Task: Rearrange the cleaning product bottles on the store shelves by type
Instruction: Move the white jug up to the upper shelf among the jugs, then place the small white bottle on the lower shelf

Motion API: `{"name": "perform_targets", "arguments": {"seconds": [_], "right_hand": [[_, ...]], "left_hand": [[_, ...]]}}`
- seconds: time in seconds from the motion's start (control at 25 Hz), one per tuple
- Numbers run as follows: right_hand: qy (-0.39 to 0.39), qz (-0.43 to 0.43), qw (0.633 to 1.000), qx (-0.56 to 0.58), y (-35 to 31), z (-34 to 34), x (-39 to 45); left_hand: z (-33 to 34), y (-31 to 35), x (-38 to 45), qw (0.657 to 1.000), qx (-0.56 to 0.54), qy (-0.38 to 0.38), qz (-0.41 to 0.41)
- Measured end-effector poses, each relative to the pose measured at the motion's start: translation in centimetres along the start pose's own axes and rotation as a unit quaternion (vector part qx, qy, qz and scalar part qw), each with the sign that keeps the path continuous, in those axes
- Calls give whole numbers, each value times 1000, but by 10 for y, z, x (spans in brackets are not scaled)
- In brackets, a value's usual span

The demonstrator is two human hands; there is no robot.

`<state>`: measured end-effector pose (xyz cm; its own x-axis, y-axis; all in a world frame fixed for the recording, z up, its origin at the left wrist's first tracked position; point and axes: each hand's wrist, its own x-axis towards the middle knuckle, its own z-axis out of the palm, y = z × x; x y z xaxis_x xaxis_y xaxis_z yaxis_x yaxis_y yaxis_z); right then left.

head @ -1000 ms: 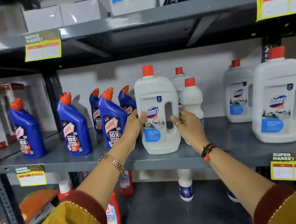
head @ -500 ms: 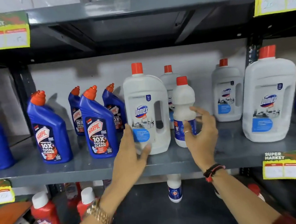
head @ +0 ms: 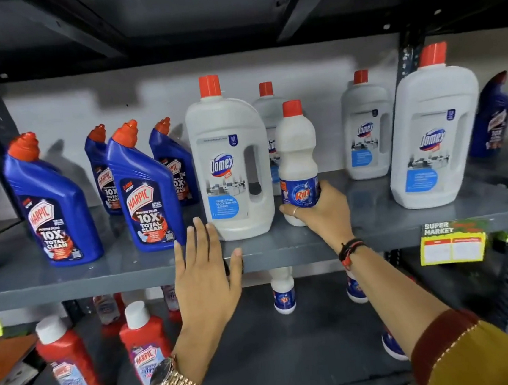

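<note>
My right hand [head: 320, 214] is wrapped around the lower part of a small white Rin bottle [head: 296, 151] with a red cap, standing on the grey middle shelf [head: 283, 248]. Just left of it stands a big white Domex jug [head: 229, 163]. My left hand [head: 206, 271] hovers open in front of the shelf edge, below that jug, holding nothing. Several blue Harpic bottles [head: 145, 187] stand to the left. Two more Domex jugs [head: 433, 137] stand to the right, and another [head: 268, 113] is partly hidden at the back.
On the lower shelf stand red Harpic bottles [head: 143, 342] at the left and small white Rin bottles [head: 283, 292] behind my arms. A yellow price tag [head: 453, 244] hangs on the shelf edge at right. One blue Harpic bottle [head: 492, 116] stands at the far right.
My left hand has let go of the big Domex jug and dropped below the shelf edge. My right hand has moved right and closed around the small Rin bottle. The view has tilted downward.
</note>
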<state>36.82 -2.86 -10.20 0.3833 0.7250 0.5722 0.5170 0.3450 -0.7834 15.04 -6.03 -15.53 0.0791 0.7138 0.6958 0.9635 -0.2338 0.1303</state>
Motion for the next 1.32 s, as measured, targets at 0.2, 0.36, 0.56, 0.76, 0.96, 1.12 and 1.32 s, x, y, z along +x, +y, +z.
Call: {"name": "perform_targets", "arguments": {"seconds": [0.2, 0.36, 0.56, 0.76, 0.96, 1.12, 1.32], "right_hand": [[52, -50, 997, -2, -15, -20, -46], [65, -64, 993, 75, -4, -42, -102], [-15, -33, 999, -21, 54, -44, -182], [-146, 68, 986, -49, 137, -7, -230], [-152, 172, 972, -42, 196, 36, -226], [-135, 221, 964, -53, 226, 60, -219], [-132, 243, 959, -58, 238, 80, -219]], "left_hand": [[-4, -1, -3, 1000, -4, -10, -1], [-4, -1, -3, 1000, -4, 3, 11], [-2, 0, -4, 1000, -7, 17, 14], [4, 1, -6, 999, -9, 40, 8], [11, 3, -10, 996, -36, 82, -2], [14, 3, -9, 996, -37, 86, -4], [15, 2, -8, 995, -40, 91, -1]]}}
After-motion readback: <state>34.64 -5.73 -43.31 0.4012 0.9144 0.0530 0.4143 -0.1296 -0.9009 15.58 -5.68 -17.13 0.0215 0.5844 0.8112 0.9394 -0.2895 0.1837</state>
